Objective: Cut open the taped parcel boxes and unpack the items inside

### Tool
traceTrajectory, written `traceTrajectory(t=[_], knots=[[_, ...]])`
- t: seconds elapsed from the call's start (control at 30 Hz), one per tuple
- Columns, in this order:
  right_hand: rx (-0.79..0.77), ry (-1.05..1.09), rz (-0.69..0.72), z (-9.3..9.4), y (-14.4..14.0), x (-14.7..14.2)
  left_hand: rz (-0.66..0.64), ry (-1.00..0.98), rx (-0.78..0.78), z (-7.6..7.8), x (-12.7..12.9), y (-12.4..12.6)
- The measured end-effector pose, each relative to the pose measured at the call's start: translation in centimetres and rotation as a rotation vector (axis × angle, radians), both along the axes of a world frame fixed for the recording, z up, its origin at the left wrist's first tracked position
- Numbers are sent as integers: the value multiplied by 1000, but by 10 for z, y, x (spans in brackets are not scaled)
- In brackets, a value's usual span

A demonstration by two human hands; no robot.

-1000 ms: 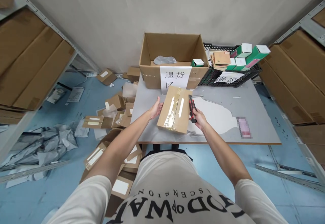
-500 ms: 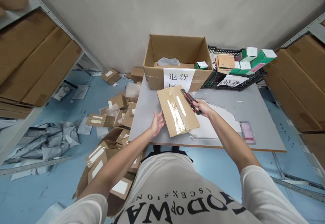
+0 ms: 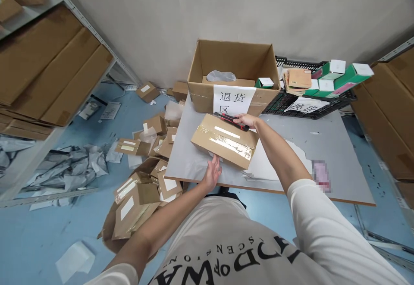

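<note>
Rotated since earlier: taped parcel (image 3: 224, 140) now crosswise on desk (image 3: 323, 134) | left hand (image 3: 212, 173) open-palmed at near edge | right hand (image 3: 247, 120) grip closed around utility knife (image 3: 230, 120) at far edge

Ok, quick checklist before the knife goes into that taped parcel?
1. Parcel flat on the table: ok.
2. Left hand steadying the parcel's near edge: ok.
3. Right hand gripping the utility knife: ok.
4. Knife at the parcel's far edge: ok.
5. Blade extended: cannot tell.
6. Left hand clear of the tape line: ok, though close.
</note>
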State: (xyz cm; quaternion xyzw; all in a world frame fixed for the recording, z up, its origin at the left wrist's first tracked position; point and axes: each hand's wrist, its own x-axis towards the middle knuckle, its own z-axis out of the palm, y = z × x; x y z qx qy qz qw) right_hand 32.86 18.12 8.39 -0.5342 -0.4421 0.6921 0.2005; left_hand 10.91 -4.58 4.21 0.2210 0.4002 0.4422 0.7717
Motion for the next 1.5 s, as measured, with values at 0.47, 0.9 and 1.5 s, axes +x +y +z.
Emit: traceTrajectory(t=[0.47, 0.9, 1.5], knots=[[133, -144, 141, -10, 28, -25, -122, -69, -64, -25, 26, -3], [476, -9, -103, 19, -32, 20, -266, 214, 75, 35, -47, 45], [333, -25, -494, -60, -208, 101, -494, 1619, 808, 12, -45, 137]])
